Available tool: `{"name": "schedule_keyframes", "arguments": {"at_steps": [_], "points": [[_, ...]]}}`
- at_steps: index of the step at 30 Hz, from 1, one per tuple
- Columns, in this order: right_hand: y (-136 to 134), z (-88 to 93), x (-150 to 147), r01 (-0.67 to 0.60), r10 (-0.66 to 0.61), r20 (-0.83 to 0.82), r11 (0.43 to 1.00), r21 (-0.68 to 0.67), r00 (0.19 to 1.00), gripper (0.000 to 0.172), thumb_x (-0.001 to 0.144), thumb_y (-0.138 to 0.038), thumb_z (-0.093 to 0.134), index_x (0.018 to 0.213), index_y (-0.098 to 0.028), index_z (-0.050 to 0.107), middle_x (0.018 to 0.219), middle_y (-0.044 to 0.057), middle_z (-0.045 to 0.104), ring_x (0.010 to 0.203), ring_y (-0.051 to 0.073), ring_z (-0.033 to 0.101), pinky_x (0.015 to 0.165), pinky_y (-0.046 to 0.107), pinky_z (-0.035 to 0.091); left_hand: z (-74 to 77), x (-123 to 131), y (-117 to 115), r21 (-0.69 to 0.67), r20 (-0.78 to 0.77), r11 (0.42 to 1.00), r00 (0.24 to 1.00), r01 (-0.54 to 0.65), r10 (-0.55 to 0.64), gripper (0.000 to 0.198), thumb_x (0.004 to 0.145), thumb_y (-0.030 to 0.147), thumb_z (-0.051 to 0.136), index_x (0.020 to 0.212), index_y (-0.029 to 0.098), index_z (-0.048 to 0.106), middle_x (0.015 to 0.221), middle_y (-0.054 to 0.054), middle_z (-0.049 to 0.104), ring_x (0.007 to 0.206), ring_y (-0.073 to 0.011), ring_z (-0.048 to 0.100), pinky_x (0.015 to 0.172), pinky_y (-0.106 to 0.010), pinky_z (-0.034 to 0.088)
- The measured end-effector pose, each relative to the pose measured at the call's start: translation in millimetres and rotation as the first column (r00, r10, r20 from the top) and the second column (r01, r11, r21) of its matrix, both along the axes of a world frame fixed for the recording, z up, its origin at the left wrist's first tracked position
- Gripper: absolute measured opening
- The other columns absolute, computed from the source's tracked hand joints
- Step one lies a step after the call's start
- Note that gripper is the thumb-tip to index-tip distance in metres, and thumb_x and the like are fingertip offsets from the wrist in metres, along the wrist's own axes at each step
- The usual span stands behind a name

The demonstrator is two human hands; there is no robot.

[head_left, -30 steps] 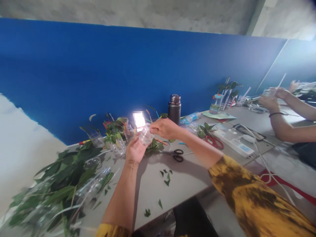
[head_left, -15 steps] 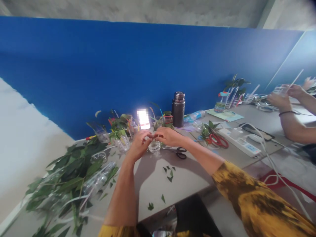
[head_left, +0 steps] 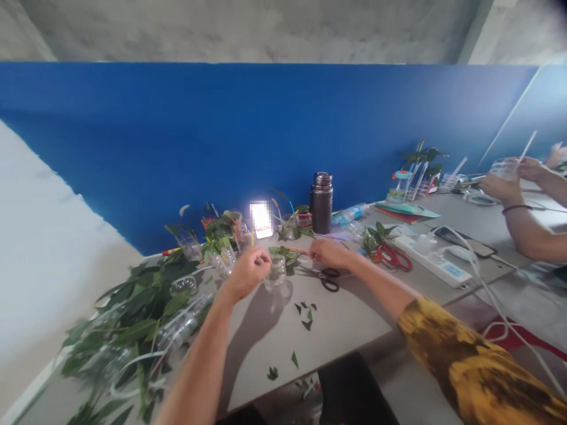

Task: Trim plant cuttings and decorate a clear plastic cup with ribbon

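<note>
My left hand point(head_left: 251, 268) is closed, fingers curled, at the left rim of a clear plastic cup point(head_left: 277, 273). What its fingertips hold, if anything, I cannot make out. Farther right, my right hand point(head_left: 331, 253) pinches the end of a thin orange straw point(head_left: 297, 250) that points left toward the cup. Green leaves point(head_left: 290, 262) lie behind and beside the cup. Below my right hand lie black-handled scissors point(head_left: 330, 280), blades pointing left. Small cut leaf pieces point(head_left: 307, 316) are scattered on the grey table point(head_left: 261, 354).
Leafy branches point(head_left: 128, 301) and clear plastic pieces crowd the left side. A lit phone point(head_left: 261, 221) and a dark thermos point(head_left: 322, 203) stand behind. Red-handled scissors point(head_left: 394, 258) and a white power strip point(head_left: 436, 260) lie rightward. Another person's hands point(head_left: 507, 183) hold a clear cup.
My hands, together over the cup before, are now apart. The right hand has moved right and holds the orange straw. The left has shifted slightly left and down. The view has tilted upward.
</note>
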State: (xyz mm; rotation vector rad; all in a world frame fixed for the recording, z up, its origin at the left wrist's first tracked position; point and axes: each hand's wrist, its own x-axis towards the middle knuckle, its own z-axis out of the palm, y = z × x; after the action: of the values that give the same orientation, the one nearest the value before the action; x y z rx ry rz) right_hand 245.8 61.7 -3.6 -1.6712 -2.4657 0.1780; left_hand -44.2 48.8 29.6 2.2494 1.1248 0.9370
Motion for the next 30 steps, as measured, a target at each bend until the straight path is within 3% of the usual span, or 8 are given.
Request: {"name": "schedule_keyframes", "arguments": {"at_steps": [3,5,10,12,14,23,25,30], "points": [[12.6,12.3,17.7,0.013,-0.007,-0.223,1.000,0.025,0.975,0.018,0.094,-0.016,0.055,0.099,-0.016,0.072,0.095,0.007,0.077,0.082,0.017,0.068,0.070,0.024,0.048,-17.2,3.9,-3.5,-0.003,-0.049,1.000,0.999,0.021,-0.021,0.009,0.076,0.016,0.055,0.073,0.019,0.063,0.082,-0.002,0.066,0.080,-0.0187,0.060,0.079,-0.032,0.049],[16.8,17.5,25.1,-0.010,0.002,-0.449,1.000,-0.015,0.893,0.017,0.096,-0.023,0.054,0.098,-0.016,0.069,0.090,0.006,0.077,0.069,0.014,0.063,0.062,0.023,0.046,-24.3,6.9,-4.8,0.020,-0.054,0.999,0.998,0.033,-0.032,0.010,0.076,0.014,0.055,0.074,0.019,0.063,0.082,-0.002,0.065,0.082,-0.0188,0.060,0.080,-0.032,0.049],[9.8,19.3,17.4,-0.256,-0.046,-0.945,0.957,-0.134,0.325,0.040,0.082,-0.055,0.077,0.087,-0.016,0.067,0.075,0.002,0.070,0.051,0.008,0.045,0.048,0.022,0.036,-31.9,11.6,-5.0,0.105,-0.015,0.994,0.999,0.044,-0.043,0.011,0.077,0.011,0.058,0.074,0.019,0.066,0.083,-0.003,0.066,0.082,-0.0182,0.060,0.081,-0.032,0.049],[5.6,18.8,7.8,-0.334,-0.054,-0.983,0.936,-0.111,0.176,0.044,0.080,-0.058,0.081,0.085,-0.016,0.069,0.077,0.003,0.069,0.053,0.008,0.045,0.049,0.022,0.036,-33.8,11.8,-5.2,0.118,-0.004,0.992,0.999,0.041,-0.041,0.013,0.075,0.009,0.059,0.074,0.019,0.068,0.085,-0.003,0.068,0.087,-0.0195,0.063,0.086,-0.034,0.051],[4.6,17.5,-2.7,-0.369,-0.056,-0.992,0.925,-0.093,0.109,0.041,0.079,-0.055,0.083,0.083,-0.016,0.071,0.079,0.003,0.070,0.056,0.008,0.048,0.052,0.022,0.038,-34.4,11.5,-6.7,0.109,0.000,0.993,0.999,0.038,-0.038,0.019,0.073,0.008,0.060,0.080,0.021,0.073,0.091,-0.004,0.071,0.094,-0.0216,0.066,0.092,-0.037,0.052],[22.9,-18.6,-31.0,-0.259,-0.038,-0.999,0.965,-0.034,-0.008,0.043,0.073,-0.059,0.085,0.076,-0.018,0.074,0.076,0.003,0.070,0.060,0.011,0.052,0.057,0.025,0.041,-29.3,12.4,-17.5,0.081,-0.040,0.992,0.994,0.101,-0.098,0.025,0.077,0.007,0.059,0.080,0.023,0.078,0.089,-0.003,0.077,0.093,-0.0215,0.069,0.089,-0.034,0.053],[22.1,-26.4,-30.2,-0.215,0.016,-0.998,0.977,0.002,0.065,0.040,0.077,-0.058,0.082,0.078,-0.018,0.074,0.077,0.003,0.070,0.062,0.012,0.054,0.060,0.026,0.043,-29.4,11.4,-19.6,0.081,-0.055,0.990,0.993,0.112,-0.107,0.022,0.080,0.010,0.060,0.082,0.022,0.078,0.089,-0.004,0.076,0.091,-0.0209,0.069,0.086,-0.034,0.053],[15.1,-33.6,-29.3,-0.076,0.269,-0.874,0.962,0.261,0.405,0.022,0.090,-0.041,0.072,0.085,-0.019,0.074,0.084,0.003,0.072,0.077,0.018,0.064,0.071,0.030,0.049,-30.9,8.2,-19.6,0.140,-0.033,0.987,0.997,0.077,-0.073,0.018,0.088,0.016,0.059,0.086,0.022,0.077,0.090,-0.005,0.076,0.091,-0.0211,0.068,0.087,-0.035,0.053]]}}
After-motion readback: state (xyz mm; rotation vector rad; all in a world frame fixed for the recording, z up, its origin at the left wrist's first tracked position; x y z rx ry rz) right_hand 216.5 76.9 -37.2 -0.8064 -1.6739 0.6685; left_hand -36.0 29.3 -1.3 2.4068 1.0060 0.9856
